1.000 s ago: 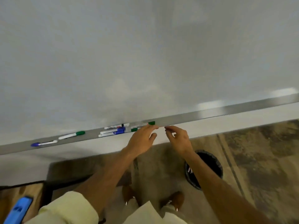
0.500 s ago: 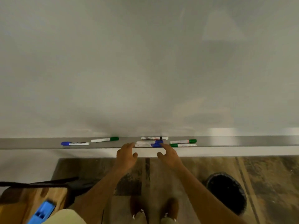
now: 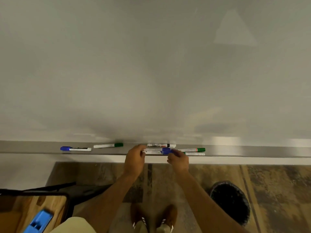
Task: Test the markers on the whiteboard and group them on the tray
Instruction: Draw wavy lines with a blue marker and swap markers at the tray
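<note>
A blank whiteboard (image 3: 151,64) fills the upper view, with a grey metal tray (image 3: 252,151) along its bottom edge. Several markers lie on the tray: a blue-capped one (image 3: 75,149) at the left, a green-capped one (image 3: 108,145), a black-banded one (image 3: 161,145) at the back, and two green-capped ones (image 3: 193,150) (image 3: 195,154) at the right. My left hand (image 3: 135,159) pinches the white end of a blue-capped marker (image 3: 157,151) held level over the tray. My right hand (image 3: 178,159) grips its blue cap end.
A black waste bin (image 3: 230,201) stands on the wooden floor at the lower right. A wooden table (image 3: 25,206) with a blue eraser (image 3: 38,221) and a black chair frame (image 3: 50,189) sit at the lower left. My shoes (image 3: 154,217) are below.
The view has steadied facing the tray. Both hands moved up to the tray's edge and took hold of the blue-capped marker, one at each end.
</note>
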Demonstrator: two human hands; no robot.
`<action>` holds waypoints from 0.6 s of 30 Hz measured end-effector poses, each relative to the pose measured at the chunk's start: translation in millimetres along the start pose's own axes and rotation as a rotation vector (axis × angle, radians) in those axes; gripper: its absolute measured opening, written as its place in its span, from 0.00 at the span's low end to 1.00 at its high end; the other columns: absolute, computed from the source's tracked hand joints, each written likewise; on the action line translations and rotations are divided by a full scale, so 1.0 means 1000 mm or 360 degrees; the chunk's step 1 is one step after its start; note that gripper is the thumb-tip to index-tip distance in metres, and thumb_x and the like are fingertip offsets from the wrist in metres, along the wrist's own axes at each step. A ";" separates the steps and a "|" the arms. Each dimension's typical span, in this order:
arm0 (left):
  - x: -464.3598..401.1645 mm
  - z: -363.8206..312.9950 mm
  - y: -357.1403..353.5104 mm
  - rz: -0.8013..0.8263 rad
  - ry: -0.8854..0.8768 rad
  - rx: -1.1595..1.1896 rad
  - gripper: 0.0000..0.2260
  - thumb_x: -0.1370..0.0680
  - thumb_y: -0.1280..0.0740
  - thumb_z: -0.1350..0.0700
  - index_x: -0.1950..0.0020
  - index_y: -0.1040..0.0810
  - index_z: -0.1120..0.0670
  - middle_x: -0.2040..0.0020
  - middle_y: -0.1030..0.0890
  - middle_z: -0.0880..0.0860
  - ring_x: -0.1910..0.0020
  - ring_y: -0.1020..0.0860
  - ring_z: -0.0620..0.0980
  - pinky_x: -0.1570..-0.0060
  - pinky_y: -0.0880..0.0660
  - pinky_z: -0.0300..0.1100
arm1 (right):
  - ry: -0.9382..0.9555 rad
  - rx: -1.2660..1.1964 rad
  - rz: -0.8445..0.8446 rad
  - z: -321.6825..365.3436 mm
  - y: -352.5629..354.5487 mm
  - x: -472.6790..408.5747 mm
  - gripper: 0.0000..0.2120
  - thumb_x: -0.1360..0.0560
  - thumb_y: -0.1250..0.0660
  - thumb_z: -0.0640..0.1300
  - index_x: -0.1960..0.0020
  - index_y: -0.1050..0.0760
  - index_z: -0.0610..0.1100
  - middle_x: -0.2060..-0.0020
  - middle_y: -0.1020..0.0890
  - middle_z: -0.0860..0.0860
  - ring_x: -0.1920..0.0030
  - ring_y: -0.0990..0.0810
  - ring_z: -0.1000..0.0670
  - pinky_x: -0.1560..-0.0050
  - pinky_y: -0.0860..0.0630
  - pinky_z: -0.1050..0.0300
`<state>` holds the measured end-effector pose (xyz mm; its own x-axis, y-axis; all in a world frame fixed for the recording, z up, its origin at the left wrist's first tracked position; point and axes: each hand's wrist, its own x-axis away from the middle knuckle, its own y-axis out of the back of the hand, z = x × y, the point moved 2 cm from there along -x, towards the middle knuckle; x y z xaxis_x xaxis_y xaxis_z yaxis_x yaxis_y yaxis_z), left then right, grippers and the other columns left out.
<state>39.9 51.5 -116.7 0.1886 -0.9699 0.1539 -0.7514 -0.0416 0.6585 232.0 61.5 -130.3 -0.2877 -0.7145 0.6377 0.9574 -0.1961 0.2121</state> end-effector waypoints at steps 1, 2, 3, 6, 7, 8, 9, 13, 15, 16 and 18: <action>0.000 -0.009 0.006 -0.0020 -0.0064 0.0041 0.08 0.21 0.31 0.61 0.43 0.20 0.53 0.49 0.18 0.48 0.53 0.22 0.42 0.48 0.21 0.39 | 0.0017 -0.0016 -0.0004 0.007 0.005 0.002 0.14 0.24 0.30 0.34 0.40 0.22 0.43 0.48 0.17 0.45 0.49 0.16 0.47 0.49 0.17 0.55; 0.001 -0.019 0.012 -0.0037 -0.0137 0.0085 0.08 0.22 0.31 0.61 0.44 0.20 0.52 0.49 0.18 0.47 0.52 0.21 0.42 0.46 0.20 0.41 | 0.0076 0.0036 0.0013 0.014 0.012 0.004 0.13 0.25 0.30 0.34 0.41 0.22 0.43 0.49 0.17 0.45 0.50 0.16 0.47 0.50 0.18 0.56; 0.002 -0.030 0.021 -0.0050 -0.0206 0.0121 0.08 0.22 0.30 0.60 0.44 0.19 0.52 0.49 0.18 0.46 0.51 0.21 0.43 0.46 0.20 0.42 | 0.0160 0.0119 0.0048 0.024 0.018 0.008 0.13 0.25 0.29 0.35 0.42 0.22 0.44 0.49 0.16 0.46 0.51 0.16 0.47 0.52 0.18 0.58; 0.007 -0.075 0.054 -0.0068 -0.0413 0.0160 0.08 0.22 0.29 0.59 0.44 0.19 0.52 0.48 0.19 0.46 0.49 0.20 0.45 0.45 0.20 0.43 | 0.0488 0.0480 0.0230 0.060 0.032 0.026 0.17 0.26 0.27 0.39 0.39 0.25 0.50 0.48 0.17 0.49 0.53 0.17 0.49 0.52 0.19 0.59; 0.010 -0.094 0.067 -0.0078 -0.0504 0.0149 0.09 0.23 0.29 0.59 0.43 0.19 0.52 0.48 0.19 0.47 0.49 0.20 0.45 0.44 0.20 0.43 | 0.0611 0.0648 0.0302 0.074 0.034 0.033 0.20 0.26 0.26 0.41 0.37 0.26 0.52 0.47 0.18 0.51 0.53 0.18 0.51 0.50 0.20 0.59; 0.015 -0.114 0.080 -0.0094 -0.0603 0.0134 0.10 0.23 0.29 0.59 0.42 0.19 0.52 0.47 0.19 0.47 0.48 0.20 0.45 0.44 0.20 0.42 | 0.0739 0.0841 0.0368 0.088 0.034 0.042 0.23 0.26 0.26 0.44 0.34 0.27 0.54 0.45 0.19 0.52 0.52 0.18 0.51 0.48 0.21 0.59; 0.019 -0.134 0.093 -0.0107 -0.0693 0.0126 0.10 0.23 0.29 0.58 0.41 0.19 0.52 0.47 0.18 0.47 0.49 0.20 0.44 0.44 0.20 0.41 | 0.0855 0.1022 0.0405 0.102 0.034 0.051 0.24 0.26 0.26 0.48 0.32 0.27 0.55 0.44 0.20 0.54 0.51 0.19 0.51 0.45 0.22 0.58; 0.046 -0.203 0.132 -0.0068 -0.0865 0.0197 0.12 0.22 0.29 0.56 0.40 0.20 0.46 0.48 0.19 0.38 0.48 0.20 0.40 0.45 0.24 0.32 | 0.1208 0.1279 0.0462 0.161 0.039 0.099 0.16 0.25 0.31 0.59 0.43 0.19 0.50 0.49 0.16 0.53 0.54 0.20 0.51 0.47 0.22 0.54; 0.059 -0.229 0.145 -0.0099 -0.0942 0.0265 0.13 0.22 0.29 0.57 0.41 0.20 0.44 0.47 0.20 0.36 0.47 0.21 0.39 0.45 0.27 0.29 | 0.1352 0.1196 0.0504 0.185 0.045 0.123 0.22 0.28 0.33 0.65 0.49 0.17 0.47 0.54 0.15 0.50 0.58 0.19 0.50 0.52 0.20 0.51; 0.065 -0.239 0.150 -0.0128 -0.0976 0.0313 0.13 0.22 0.29 0.58 0.40 0.21 0.43 0.46 0.20 0.36 0.45 0.21 0.40 0.45 0.27 0.29 | 0.1458 0.1147 0.0518 0.195 0.048 0.134 0.24 0.30 0.34 0.67 0.50 0.17 0.47 0.54 0.16 0.50 0.58 0.20 0.51 0.53 0.21 0.51; 0.077 -0.253 0.158 -0.0162 -0.0990 0.0432 0.15 0.21 0.31 0.57 0.37 0.24 0.43 0.43 0.20 0.38 0.41 0.22 0.42 0.43 0.25 0.32 | 0.1653 0.1021 0.0560 0.211 0.057 0.154 0.16 0.29 0.32 0.61 0.53 0.18 0.49 0.55 0.19 0.52 0.59 0.23 0.53 0.57 0.24 0.57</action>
<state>95.4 31.4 186.0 -0.0708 -0.9119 -0.4042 -0.8963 -0.1197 0.4270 236.9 82.2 136.0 0.4133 -0.9067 -0.0844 0.7090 0.2623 0.6546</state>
